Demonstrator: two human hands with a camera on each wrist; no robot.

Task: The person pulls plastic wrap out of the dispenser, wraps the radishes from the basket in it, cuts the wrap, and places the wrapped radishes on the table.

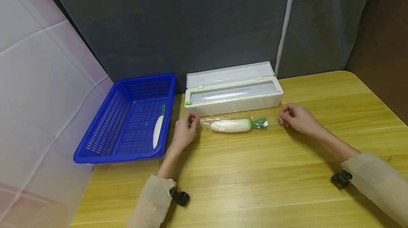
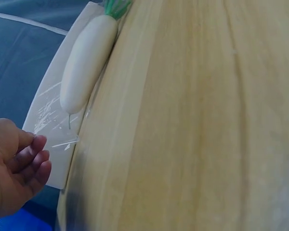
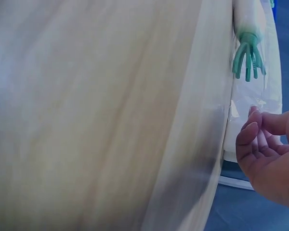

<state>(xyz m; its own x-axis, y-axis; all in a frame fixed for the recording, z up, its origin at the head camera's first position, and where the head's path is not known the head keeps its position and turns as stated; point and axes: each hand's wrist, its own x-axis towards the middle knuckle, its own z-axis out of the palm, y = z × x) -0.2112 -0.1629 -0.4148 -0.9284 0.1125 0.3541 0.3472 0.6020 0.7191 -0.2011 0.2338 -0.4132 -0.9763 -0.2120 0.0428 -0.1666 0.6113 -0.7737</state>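
A white radish (image 1: pixel 231 125) with green stalks lies lengthwise on the table, just in front of the white cling film box (image 1: pixel 232 107). Clear cling film (image 1: pixel 205 120) surrounds it and stretches out past both ends. At the root end, the left hand (image 1: pixel 186 129) pinches the film between thumb and fingertips; its other fingers are curled in the left wrist view. Beyond the green stalks (image 3: pixel 249 60), the right hand (image 1: pixel 299 117) pinches the opposite end of the film, thumb against index finger.
At the left stands a blue plastic basket (image 1: pixel 122 159) with a second white radish (image 1: pixel 157 132) against its right side. The film box's lid (image 1: pixel 231 74) is raised, showing the roll (image 1: pixel 234 92) inside; a green slider (image 1: pixel 188 103) sits at its left front. Behind hangs a dark grey curtain (image 1: pixel 191 19).
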